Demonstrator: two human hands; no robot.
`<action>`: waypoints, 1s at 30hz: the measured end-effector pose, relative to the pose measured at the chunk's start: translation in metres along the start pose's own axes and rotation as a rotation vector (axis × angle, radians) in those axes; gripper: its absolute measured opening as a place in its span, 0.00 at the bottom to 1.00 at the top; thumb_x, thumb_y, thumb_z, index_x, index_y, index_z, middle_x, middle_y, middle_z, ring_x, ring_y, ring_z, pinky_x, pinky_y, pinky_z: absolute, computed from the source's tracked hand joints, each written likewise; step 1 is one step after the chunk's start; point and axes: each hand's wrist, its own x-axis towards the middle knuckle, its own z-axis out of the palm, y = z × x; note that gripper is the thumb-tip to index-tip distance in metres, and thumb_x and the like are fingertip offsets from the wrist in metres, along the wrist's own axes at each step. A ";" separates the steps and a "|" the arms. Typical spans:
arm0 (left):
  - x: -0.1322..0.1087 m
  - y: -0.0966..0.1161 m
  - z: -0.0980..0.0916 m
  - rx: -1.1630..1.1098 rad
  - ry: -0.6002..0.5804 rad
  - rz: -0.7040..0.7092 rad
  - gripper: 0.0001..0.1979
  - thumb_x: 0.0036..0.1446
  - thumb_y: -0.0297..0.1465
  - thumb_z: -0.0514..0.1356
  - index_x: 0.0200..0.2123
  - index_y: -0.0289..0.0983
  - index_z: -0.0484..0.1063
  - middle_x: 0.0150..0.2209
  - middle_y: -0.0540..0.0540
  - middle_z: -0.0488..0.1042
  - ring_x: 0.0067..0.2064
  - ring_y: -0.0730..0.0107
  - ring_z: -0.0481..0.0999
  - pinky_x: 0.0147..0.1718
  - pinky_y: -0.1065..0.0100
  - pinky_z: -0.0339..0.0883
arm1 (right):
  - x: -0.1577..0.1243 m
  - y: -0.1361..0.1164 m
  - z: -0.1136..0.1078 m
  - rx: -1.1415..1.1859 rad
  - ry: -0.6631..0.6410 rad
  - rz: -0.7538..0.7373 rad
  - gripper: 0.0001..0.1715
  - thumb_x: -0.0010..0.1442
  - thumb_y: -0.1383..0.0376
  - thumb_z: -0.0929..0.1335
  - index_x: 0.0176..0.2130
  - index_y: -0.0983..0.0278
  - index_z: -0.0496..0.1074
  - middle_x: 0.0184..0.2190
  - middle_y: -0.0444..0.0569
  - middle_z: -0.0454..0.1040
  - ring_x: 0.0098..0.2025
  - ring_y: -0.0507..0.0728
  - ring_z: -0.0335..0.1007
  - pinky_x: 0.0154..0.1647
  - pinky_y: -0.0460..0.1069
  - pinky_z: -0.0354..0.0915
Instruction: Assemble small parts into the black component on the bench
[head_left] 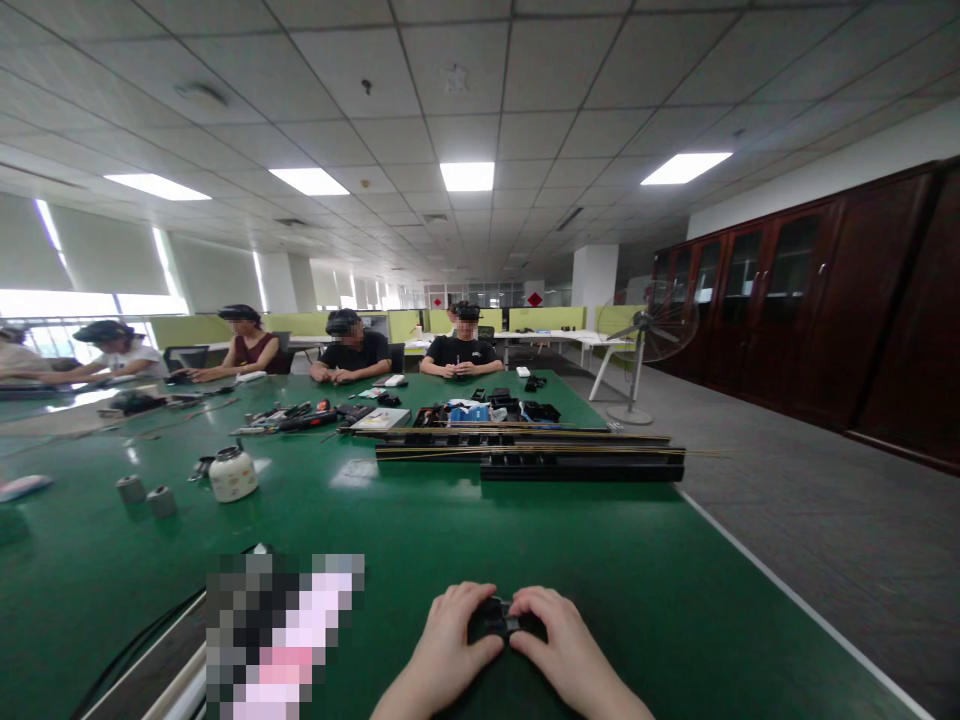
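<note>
Low in the head view, my left hand (456, 636) and my right hand (553, 632) meet over the green table. Between their fingertips is a small black part (496, 618) with a greyish piece at its right side. My left thumb and fingers close on its left side, while those of my right hand grip the right side. Much of the part is hidden by the fingers, and its exact kind cannot be made out.
Long black rails (581, 466) with thin brass-coloured rods lie ahead. A white patterned jar (233, 474) and two grey cylinders (160, 501) stand left. Behind are tools (300, 418) and boxes of parts. Several people sit around the table (360, 530); a fan (642, 325) stands right.
</note>
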 end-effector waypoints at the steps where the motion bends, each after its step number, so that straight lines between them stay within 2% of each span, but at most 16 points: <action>1: 0.000 0.000 0.000 -0.002 0.001 -0.001 0.22 0.47 0.28 0.58 0.48 0.41 0.66 0.48 0.46 0.69 0.50 0.61 0.65 0.49 0.63 0.56 | 0.000 0.000 0.000 0.006 0.005 -0.004 0.08 0.47 0.66 0.66 0.32 0.58 0.71 0.40 0.45 0.74 0.46 0.58 0.66 0.49 0.52 0.56; 5: 0.000 0.000 0.000 -0.009 0.003 0.007 0.18 0.49 0.29 0.57 0.46 0.40 0.68 0.46 0.46 0.71 0.48 0.61 0.66 0.48 0.64 0.57 | -0.002 -0.001 0.000 0.017 0.010 0.000 0.09 0.47 0.66 0.66 0.32 0.57 0.71 0.41 0.45 0.73 0.46 0.58 0.65 0.49 0.52 0.56; 14: 0.001 -0.004 0.002 -0.017 0.007 0.035 0.18 0.49 0.28 0.57 0.46 0.41 0.68 0.45 0.47 0.71 0.48 0.62 0.67 0.47 0.64 0.58 | -0.002 -0.003 0.000 0.061 0.036 0.007 0.08 0.48 0.66 0.66 0.33 0.58 0.72 0.41 0.45 0.73 0.46 0.58 0.66 0.49 0.52 0.56; 21: 0.001 -0.005 0.002 -0.012 0.006 0.026 0.18 0.49 0.28 0.57 0.46 0.40 0.68 0.46 0.47 0.71 0.48 0.62 0.66 0.48 0.65 0.57 | 0.002 -0.003 -0.001 0.261 0.104 0.056 0.09 0.48 0.66 0.66 0.33 0.61 0.72 0.38 0.46 0.74 0.44 0.57 0.67 0.49 0.50 0.59; 26: 0.001 -0.003 0.000 -0.007 -0.008 0.002 0.19 0.48 0.29 0.57 0.47 0.40 0.68 0.47 0.46 0.71 0.49 0.61 0.66 0.49 0.64 0.56 | 0.005 0.005 -0.003 0.386 0.137 0.114 0.12 0.49 0.61 0.67 0.35 0.63 0.72 0.35 0.48 0.75 0.42 0.59 0.69 0.47 0.52 0.61; 30: 0.001 0.001 -0.004 -0.010 -0.024 -0.005 0.19 0.48 0.29 0.57 0.46 0.40 0.68 0.47 0.46 0.71 0.49 0.61 0.66 0.49 0.64 0.56 | 0.011 0.013 -0.002 0.607 0.192 0.129 0.17 0.47 0.55 0.69 0.34 0.63 0.71 0.33 0.49 0.76 0.38 0.59 0.71 0.43 0.53 0.64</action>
